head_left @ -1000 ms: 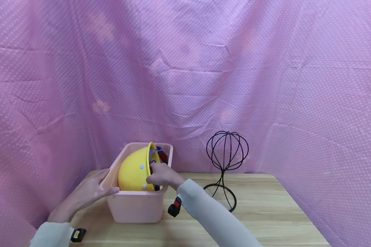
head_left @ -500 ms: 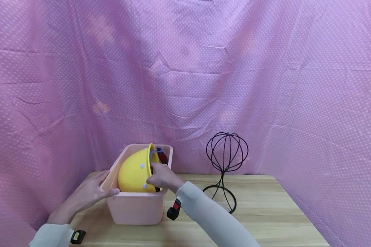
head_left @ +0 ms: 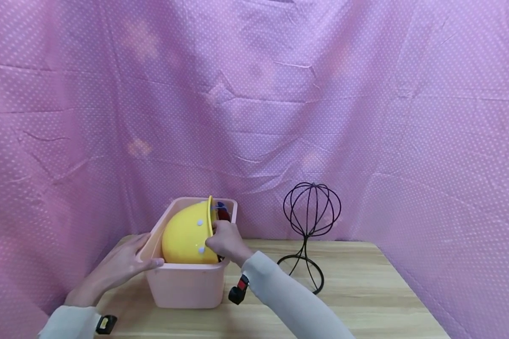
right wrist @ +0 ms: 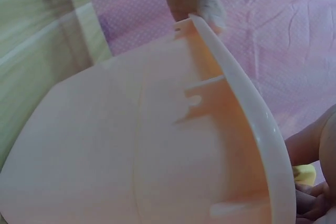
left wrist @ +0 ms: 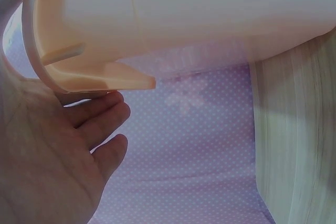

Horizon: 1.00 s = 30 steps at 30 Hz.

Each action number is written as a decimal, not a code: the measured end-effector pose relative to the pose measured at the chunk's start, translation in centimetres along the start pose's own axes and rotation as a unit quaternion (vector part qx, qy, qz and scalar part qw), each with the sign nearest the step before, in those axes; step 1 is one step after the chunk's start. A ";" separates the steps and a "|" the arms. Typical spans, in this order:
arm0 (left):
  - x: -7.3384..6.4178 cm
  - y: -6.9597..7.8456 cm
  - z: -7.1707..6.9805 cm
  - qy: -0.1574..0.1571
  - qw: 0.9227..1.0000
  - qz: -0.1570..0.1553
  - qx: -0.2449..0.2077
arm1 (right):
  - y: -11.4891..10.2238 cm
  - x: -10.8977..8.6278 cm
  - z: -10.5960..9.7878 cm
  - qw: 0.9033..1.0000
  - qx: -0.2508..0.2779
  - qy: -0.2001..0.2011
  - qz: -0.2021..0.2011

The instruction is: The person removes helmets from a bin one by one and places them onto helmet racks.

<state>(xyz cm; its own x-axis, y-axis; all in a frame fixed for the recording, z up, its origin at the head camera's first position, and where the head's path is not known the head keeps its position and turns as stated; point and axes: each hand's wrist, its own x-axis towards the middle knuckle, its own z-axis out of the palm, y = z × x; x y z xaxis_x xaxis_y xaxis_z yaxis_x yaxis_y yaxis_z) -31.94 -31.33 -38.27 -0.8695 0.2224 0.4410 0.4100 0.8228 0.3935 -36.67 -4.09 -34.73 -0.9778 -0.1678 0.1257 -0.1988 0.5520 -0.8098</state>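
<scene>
My head view looks forward and down from well back, across the bench point(head_left: 352, 278). My wrist views sit close to the outer walls of the pink bin point(head_left: 188, 286), both turned sideways: I get bench along the left wrist's right edge, the right wrist's left. All three share bin and bench.

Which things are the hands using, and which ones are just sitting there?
Being used:
- yellow helmet, in the bin, its rim gripped by the right hand
- pink bin, held by the left hand

Just there, as far as I can tell:
- black wire stand, untouched
- wooden table, under the bin
- pink dotted cloth, hanging behind
</scene>
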 end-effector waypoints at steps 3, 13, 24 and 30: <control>0.0 0.0 -0.1 -0.004 1.000 -0.006 0.000 | 0.1 0.0 -0.1 1.000 0.026 0.012 0.012; -0.1 0.1 -0.2 -0.010 1.000 -0.013 0.005 | 0.4 -0.1 -1.1 0.990 0.124 0.052 0.028; 0.0 0.1 -0.1 -0.009 1.000 -0.007 0.006 | 1.2 0.3 -2.0 0.967 0.248 0.051 0.015; 0.0 0.0 -0.1 -0.011 1.000 -0.007 0.008 | 1.1 0.5 -2.2 0.939 0.342 0.043 -0.003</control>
<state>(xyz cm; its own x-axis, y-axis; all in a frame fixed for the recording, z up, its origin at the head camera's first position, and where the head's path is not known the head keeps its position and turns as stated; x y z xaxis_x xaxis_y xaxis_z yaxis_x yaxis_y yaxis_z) -31.88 -31.40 -38.15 -0.8812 0.2216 0.4175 0.3931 0.8341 0.3869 -37.50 -1.81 -34.28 -0.9843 -0.0872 0.1535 -0.1438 -0.1081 -0.9837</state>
